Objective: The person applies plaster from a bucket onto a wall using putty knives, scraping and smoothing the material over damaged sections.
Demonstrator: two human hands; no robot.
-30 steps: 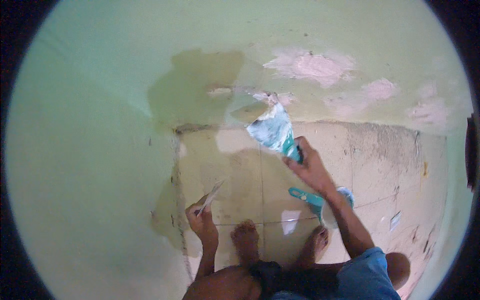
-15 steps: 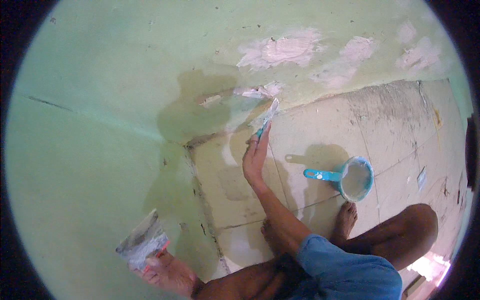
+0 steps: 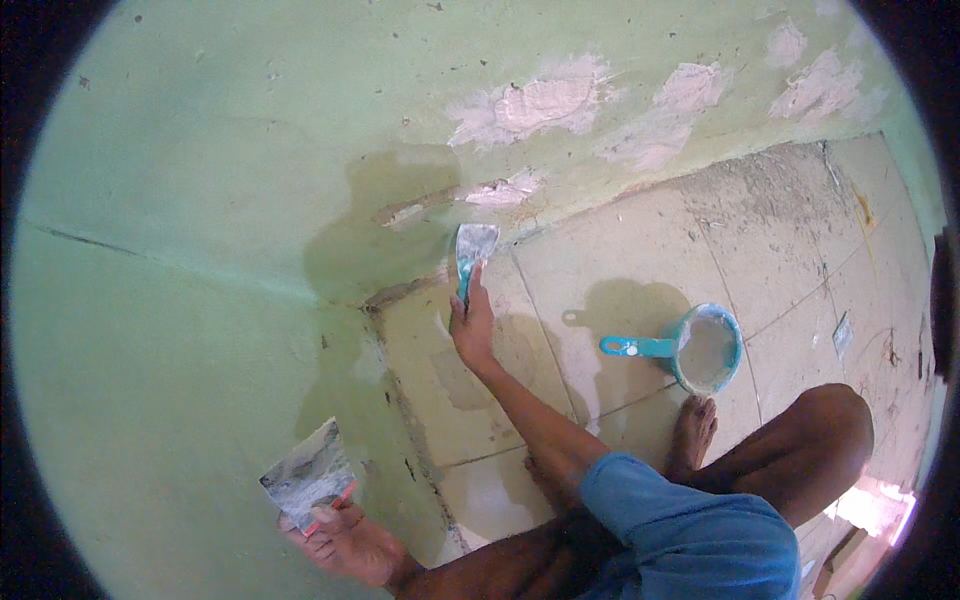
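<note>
A floor (image 3: 610, 235) of large, pale beige tiles with thin dark joints, grimy where it meets the green walls. Right of centre stands an upright turquoise pot (image 3: 681, 372), its long handle (image 3: 640, 347) pointing left; inside is a greyish paste (image 3: 706, 355). The pot's shadow (image 3: 630, 300) falls on the tiles behind it. A bare foot (image 3: 694, 435) rests just in front of the pot. Toward the far wall, dark specks (image 3: 760, 200) are scattered, with a yellowish-brown mark (image 3: 863, 210) farther right. Near the right side lie a small, pale bluish scrap (image 3: 842, 335) and, beside it, a dark tangled bit (image 3: 893, 350), too small to identify.
</note>
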